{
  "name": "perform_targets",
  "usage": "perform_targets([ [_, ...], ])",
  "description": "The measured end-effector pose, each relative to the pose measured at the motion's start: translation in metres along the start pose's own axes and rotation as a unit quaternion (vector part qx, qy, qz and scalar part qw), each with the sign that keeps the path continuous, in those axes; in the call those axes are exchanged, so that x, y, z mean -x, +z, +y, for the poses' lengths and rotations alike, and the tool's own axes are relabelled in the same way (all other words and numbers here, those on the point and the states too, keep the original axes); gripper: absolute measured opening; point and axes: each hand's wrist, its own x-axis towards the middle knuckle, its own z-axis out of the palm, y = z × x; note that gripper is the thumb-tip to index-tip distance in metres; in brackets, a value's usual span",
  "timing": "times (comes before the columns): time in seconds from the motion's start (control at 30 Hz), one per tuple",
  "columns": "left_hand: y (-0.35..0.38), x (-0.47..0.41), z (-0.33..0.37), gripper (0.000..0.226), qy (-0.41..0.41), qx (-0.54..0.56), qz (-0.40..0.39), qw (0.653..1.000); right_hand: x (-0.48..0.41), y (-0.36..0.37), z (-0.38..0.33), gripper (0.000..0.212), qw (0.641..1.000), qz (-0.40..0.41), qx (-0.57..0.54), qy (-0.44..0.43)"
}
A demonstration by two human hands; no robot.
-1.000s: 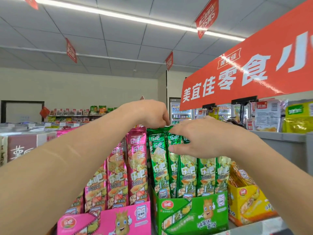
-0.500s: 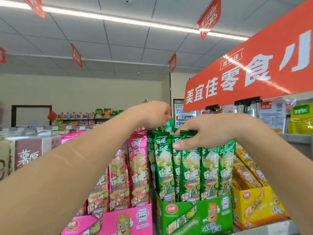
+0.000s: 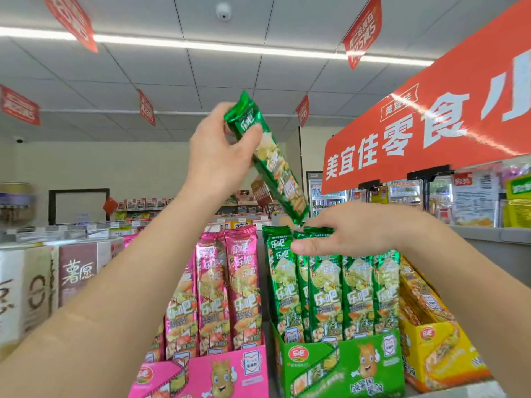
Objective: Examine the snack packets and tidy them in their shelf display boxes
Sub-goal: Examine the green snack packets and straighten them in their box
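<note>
My left hand (image 3: 219,155) is raised above the shelf and grips the top of a long green snack packet (image 3: 275,170), which hangs tilted, lower end to the right. My right hand (image 3: 347,231) rests on the tops of the upright green packets (image 3: 324,294), thumb in front and fingers behind them. Those packets stand in a green display box (image 3: 344,369). To its left, pink packets (image 3: 212,294) stand in a pink display box (image 3: 218,374).
A yellow display box (image 3: 442,351) with yellow packets stands right of the green one. Brown and white boxes (image 3: 51,280) sit at the left. An orange sign (image 3: 425,124) hangs over the grey shelf (image 3: 500,234) at the right. More shelves lie beyond.
My left hand has risen from the packet tops, drawing one green packet up out of the box. My right hand stays on the green packets. The view has tilted upward.
</note>
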Motion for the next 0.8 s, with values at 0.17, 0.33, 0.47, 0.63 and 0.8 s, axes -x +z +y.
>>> perform_targets([
  [0.17,-0.012,0.036,0.025,0.021,0.102,0.066,0.057,0.991,-0.006,0.017,0.002,0.095,0.976,0.206,-0.062,-0.026],
  [0.33,-0.012,0.072,0.037,0.018,0.108,0.156,0.111,0.975,-0.004,0.028,0.010,0.050,0.861,0.481,-0.166,-0.005],
  [0.47,-0.010,0.088,0.044,0.014,0.069,0.234,0.132,0.961,0.020,0.033,0.017,0.063,0.771,0.621,-0.143,0.003],
  [0.63,0.006,0.096,0.048,0.009,-0.038,0.289,0.100,0.951,0.062,0.043,0.017,0.066,0.831,0.550,-0.078,-0.042],
  [0.8,0.025,0.099,0.055,0.023,-0.061,0.302,0.066,0.949,0.095,0.072,0.008,0.044,0.851,0.490,-0.185,-0.042],
])
